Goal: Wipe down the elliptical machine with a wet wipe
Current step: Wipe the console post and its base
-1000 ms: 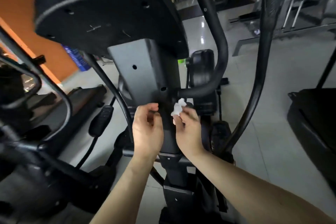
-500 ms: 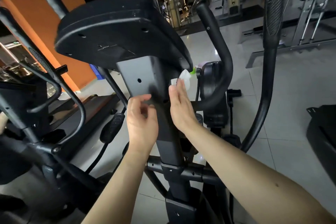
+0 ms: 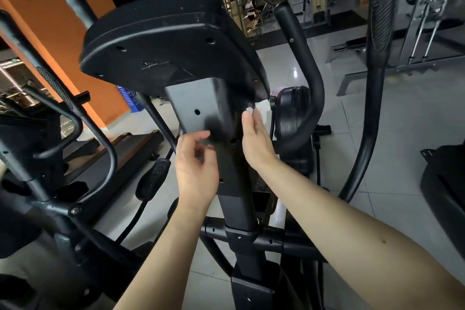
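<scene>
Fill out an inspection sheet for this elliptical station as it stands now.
Surface: dark grey upright column under the black plastic console shell.
Job's things: crumpled white wet wipe, pressed against the column's right edge.
Clutter: nothing seen.
Hands: right hand flat, fingertips on the wipe; left hand loosely curled, empty, beside the column.
Cables: black cable hanging at left.
Surroundings: grey tiled floor, orange wall, metal gym machines behind.
</scene>
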`<state>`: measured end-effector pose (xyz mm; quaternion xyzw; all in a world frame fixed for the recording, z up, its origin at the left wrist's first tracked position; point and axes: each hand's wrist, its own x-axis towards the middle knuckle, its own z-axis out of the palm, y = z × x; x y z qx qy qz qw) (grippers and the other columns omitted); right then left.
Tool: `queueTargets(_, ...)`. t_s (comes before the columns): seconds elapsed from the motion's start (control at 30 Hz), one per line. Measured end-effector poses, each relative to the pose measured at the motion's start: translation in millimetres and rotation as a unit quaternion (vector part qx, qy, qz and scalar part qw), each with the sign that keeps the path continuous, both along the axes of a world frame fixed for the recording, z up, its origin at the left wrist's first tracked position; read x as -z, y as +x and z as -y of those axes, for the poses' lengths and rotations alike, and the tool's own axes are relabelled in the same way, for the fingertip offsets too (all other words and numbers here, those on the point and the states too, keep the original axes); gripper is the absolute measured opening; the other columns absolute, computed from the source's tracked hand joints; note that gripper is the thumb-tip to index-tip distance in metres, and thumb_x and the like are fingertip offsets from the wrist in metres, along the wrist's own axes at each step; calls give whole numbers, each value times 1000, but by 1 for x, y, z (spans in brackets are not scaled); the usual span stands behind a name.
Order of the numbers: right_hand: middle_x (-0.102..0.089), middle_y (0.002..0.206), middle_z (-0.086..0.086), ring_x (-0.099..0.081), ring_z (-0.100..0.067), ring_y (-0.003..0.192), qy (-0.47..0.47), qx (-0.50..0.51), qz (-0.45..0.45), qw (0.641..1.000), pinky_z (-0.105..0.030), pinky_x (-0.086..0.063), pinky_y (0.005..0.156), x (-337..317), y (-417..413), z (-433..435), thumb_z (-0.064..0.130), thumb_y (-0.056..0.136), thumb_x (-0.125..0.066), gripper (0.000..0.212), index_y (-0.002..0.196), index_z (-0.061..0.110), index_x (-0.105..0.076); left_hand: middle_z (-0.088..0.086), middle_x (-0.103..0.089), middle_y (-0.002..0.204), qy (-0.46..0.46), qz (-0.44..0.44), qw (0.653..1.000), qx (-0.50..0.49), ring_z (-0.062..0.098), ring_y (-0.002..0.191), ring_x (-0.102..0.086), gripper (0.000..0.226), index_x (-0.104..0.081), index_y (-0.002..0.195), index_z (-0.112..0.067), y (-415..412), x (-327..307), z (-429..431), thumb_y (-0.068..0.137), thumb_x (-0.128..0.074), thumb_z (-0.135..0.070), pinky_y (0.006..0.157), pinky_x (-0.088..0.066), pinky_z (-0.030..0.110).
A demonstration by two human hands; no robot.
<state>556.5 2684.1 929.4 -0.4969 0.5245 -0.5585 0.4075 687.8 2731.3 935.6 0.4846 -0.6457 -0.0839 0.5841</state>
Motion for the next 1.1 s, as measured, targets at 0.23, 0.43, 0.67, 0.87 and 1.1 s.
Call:
queueTargets(0.23,7,169,16,10,8,151,-135,-25,-56,989,-15,6,123,7,20,-32,47,110,-19,62,164,22,1,3,-60,104,0,6,1000,12,11,87,-61,32,-65,110,-16,2,14,-1,90,-55,8,72,-43,12)
queueTargets(0.43,2,170,12,4,8,152,-93,-18,-20,995,-29,-1,128,87,31,-52,37,112,-24,57,163,21,-4,-1,-60,104,33,11,999,17,12,88,-62,31,-66,109,-17,6,38,-5,91,-56,6,74,-43,11)
queueTargets(0.67,-5,170,11,-2,6,152,-4,-16,28,999,-18,0,124,108,38,-65,44,110,-26,60,163,22,-10,-10,-58,106,59,26,998,13,14,90,-64,31,-67,108,-19,11,59,-7,90,-57,4,77,-50,23)
queueTargets(0.87,-39,159,11,-30,-7,148,59,45,65,995,-3,-14,99,87,18,-33,45,111,-30,53,159,23,-33,-5,-60,102,79,13,997,6,13,89,-64,32,-67,106,-20,17,72,-13,89,-55,5,77,-52,25)
queueTargets(1.1,-64,85,10,-56,14,75,31,68,8,997,-7,-40,78,144,35,-75,15,106,-52,24,123,21,-68,-2,-64,102,141,-16,990,-12,9,88,-63,33,-67,103,-24,27,99,-27,90,-55,3,72,-49,17)
